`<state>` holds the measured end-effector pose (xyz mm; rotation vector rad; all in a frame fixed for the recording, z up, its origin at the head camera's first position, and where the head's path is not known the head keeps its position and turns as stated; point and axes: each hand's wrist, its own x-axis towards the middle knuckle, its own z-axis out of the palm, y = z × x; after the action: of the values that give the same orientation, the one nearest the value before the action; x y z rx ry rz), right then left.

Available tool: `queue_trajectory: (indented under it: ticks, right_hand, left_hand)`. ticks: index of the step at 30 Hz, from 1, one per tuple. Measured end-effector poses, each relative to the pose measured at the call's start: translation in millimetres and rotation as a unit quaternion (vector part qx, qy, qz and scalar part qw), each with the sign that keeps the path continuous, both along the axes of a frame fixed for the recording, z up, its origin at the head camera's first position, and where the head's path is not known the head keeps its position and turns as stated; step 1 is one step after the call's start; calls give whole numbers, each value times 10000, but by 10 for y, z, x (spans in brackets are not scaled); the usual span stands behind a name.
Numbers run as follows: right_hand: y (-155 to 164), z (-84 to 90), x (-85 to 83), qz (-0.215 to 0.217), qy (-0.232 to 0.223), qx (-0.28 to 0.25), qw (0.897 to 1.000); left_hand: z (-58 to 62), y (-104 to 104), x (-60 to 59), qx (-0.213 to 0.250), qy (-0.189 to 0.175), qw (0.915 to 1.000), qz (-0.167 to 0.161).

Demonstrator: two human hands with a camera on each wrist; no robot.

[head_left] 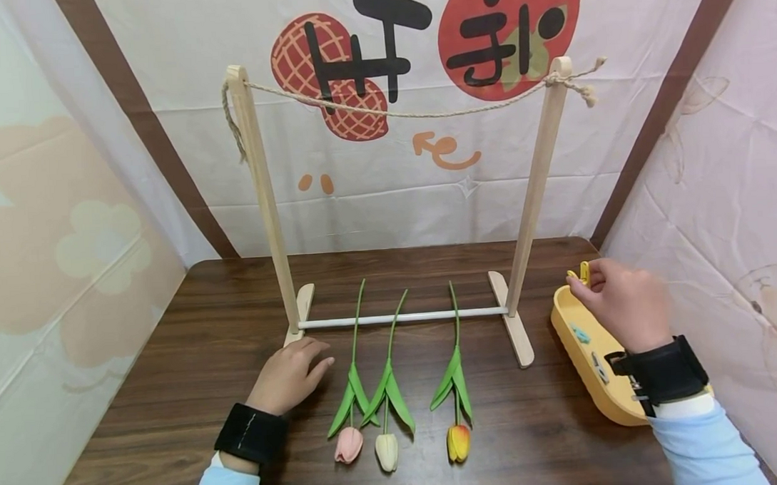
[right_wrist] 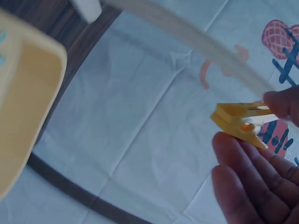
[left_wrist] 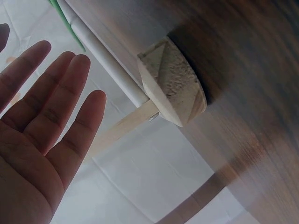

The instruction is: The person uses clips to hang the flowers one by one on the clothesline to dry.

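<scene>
Three artificial tulips lie on the dark wooden table point(head_left: 174, 350): a pink tulip point(head_left: 349, 444), a cream tulip point(head_left: 387, 451) and an orange tulip point(head_left: 458, 442), their stems pointing under a wooden rack point(head_left: 261, 197) strung with a rope point(head_left: 410, 115). My left hand point(head_left: 289, 374) rests flat on the table beside the rack's left foot point(left_wrist: 170, 84), fingers point(left_wrist: 70, 107) straight and holding nothing. My right hand point(head_left: 622, 302) is raised over the far end of a yellow tray point(head_left: 567, 322) and pinches a yellow clothespin point(right_wrist: 240, 122) between its fingertips.
The yellow tray at the right table edge holds more small clips point(head_left: 581, 333). A white crossbar point(head_left: 400, 318) joins the rack's feet low over the stems. Printed cloth walls point(head_left: 424, 163) close in the table at the back and both sides.
</scene>
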<state>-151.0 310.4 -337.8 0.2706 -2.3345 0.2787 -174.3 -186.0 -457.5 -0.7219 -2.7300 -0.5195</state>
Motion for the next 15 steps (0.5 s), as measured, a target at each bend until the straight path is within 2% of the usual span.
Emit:
queue_trajectory:
  ticks: [2, 5, 15]
  right_hand:
    - [-59, -40, 0, 151, 205, -10, 9997]
    - [-156, -108, 0, 278, 243, -151, 9992]
    - [-443, -350, -9, 523, -100, -689, 9962]
  left_hand:
    - [1, -1, 2, -23, -2, 10000, 8]
    - [6, -2, 2, -30, -19, 10000, 4]
    - [23, 1, 5, -52, -84, 9999, 18]
